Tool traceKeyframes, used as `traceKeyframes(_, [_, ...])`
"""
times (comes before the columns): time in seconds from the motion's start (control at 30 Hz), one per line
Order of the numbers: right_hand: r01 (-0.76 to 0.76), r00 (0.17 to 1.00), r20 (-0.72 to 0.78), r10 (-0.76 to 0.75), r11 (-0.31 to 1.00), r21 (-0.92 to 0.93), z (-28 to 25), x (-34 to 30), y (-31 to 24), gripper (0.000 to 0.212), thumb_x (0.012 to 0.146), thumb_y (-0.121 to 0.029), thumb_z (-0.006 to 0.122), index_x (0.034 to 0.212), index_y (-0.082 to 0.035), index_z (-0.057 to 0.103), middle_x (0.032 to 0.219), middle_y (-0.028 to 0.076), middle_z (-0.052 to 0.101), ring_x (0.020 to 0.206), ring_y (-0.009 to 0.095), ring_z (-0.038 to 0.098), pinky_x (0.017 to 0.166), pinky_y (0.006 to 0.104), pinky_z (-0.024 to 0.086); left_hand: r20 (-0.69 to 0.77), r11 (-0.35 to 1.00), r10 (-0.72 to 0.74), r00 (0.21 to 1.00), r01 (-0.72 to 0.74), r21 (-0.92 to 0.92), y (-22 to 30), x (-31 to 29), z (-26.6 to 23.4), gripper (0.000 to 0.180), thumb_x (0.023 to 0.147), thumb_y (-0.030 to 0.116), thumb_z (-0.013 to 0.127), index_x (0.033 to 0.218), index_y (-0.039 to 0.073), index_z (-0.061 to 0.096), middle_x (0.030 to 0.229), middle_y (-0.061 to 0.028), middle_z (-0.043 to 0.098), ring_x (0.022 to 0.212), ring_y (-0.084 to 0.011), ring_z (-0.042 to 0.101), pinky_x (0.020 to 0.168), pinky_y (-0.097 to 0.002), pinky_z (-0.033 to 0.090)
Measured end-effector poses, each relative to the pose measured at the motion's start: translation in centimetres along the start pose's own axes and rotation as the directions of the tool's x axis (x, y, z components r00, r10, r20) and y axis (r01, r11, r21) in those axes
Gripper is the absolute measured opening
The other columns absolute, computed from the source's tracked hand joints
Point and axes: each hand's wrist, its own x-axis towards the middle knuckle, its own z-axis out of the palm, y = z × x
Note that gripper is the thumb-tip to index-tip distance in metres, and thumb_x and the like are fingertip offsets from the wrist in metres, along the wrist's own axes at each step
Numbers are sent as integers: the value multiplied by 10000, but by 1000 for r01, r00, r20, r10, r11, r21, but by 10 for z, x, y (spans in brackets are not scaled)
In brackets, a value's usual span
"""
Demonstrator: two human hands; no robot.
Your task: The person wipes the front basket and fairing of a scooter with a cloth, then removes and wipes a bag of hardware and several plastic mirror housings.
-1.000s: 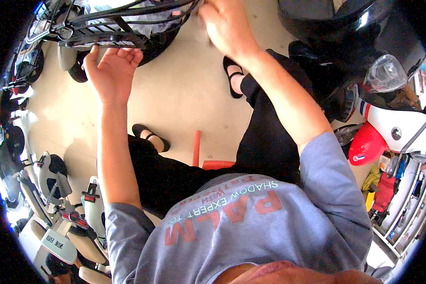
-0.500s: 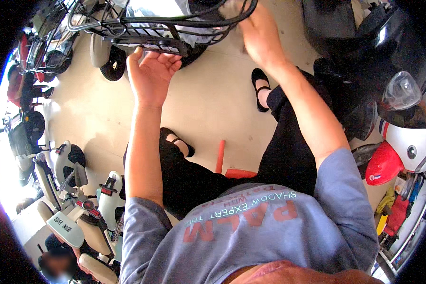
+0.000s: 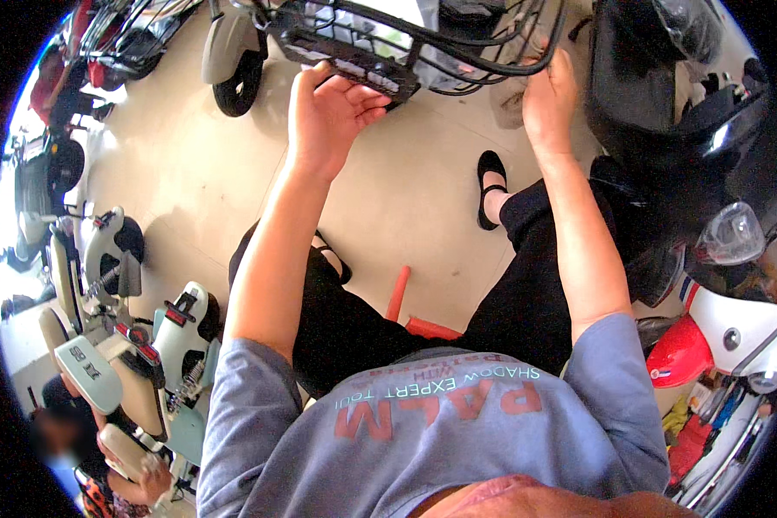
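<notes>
The basket point(image 3: 341, 53) is black. The shirt point(image 3: 457, 440) is blue-grey, with big red letters and small pale green ones. The trousers point(image 3: 539, 268) and the shoe point(image 3: 490, 167) are plain black. The stool point(image 3: 431, 329) is bright orange-red, and the floor point(image 3: 405, 181) is plain tan. The flat panel point(image 3: 84, 367) at left is pale mint green with dark marks. The shell point(image 3: 723, 312) at right is red and white with blue and red stripes.
</notes>
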Motion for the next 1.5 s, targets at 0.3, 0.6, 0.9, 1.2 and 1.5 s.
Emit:
traceKeyframes(0.3, [2, 993, 115, -27, 976, 217, 12, -21, -16, 196, 958, -105, 500, 1071, 1, 620, 1030, 105, 623, 974, 203, 573, 851, 323, 433, 45, 998, 8, 999, -10, 58, -1, 2, -5, 522, 924, 520, 439, 953, 48, 660, 911, -106, 711, 932, -284, 656, 898, -399, 473])
traceKeyframes(0.6, [-9, 993, 114, -14, 980, 200, 16, -37, -40, 202, 943, -96, 481, 1061, -1, 614, 901, 66, 624, 824, 174, 554, 776, 318, 447, 0, 992, 2, 1000, -1, 124, 0, 2, -8, 549, 936, 522, 393, 1028, 35, 629, 924, -110, 701, 940, -260, 657, 890, -384, 472])
traceKeyframes(0.9, [-92, 986, 136, 93, 996, -12, 13, -26, -42, 154, 960, -69, 480, 1074, 4, 553, 923, 46, 585, 830, 160, 514, 799, 329, 435, 22, 986, 13, 1000, -16, 164, -3, 3, -6, 558, 935, 551, 376, 1035, 70, 641, 950, -99, 705, 955, -236, 650, 889, -370, 457])
traceKeyframes(1.2, [-551, 820, 268, 505, 574, 605, 26, -74, -42, 206, 992, -179, 473, 1155, -65, 528, 1108, 68, 589, 1030, 168, 553, 902, 347, 459, -88, 969, -3, 996, 24, 245, -4, -3, -10, 573, 933, 581, 412, 1059, 70, 638, 1033, -98, 711, 955, -213, 639, 909, -352, 435])
traceKeyframes(1.5, [-838, 517, 769, 376, 404, 365, 52, -93, -70, 491, 1008, -280, 501, 1443, -67, 422, 1374, 87, 520, 1283, 222, 483, 1086, 370, 369, -112, 928, -112, 987, 145, 344, -65, -36, -4, 542, 1011, 443, 493, 1447, 123, 456, 1372, -75, 538, 1237, -191, 510, 1021, -363, 421])
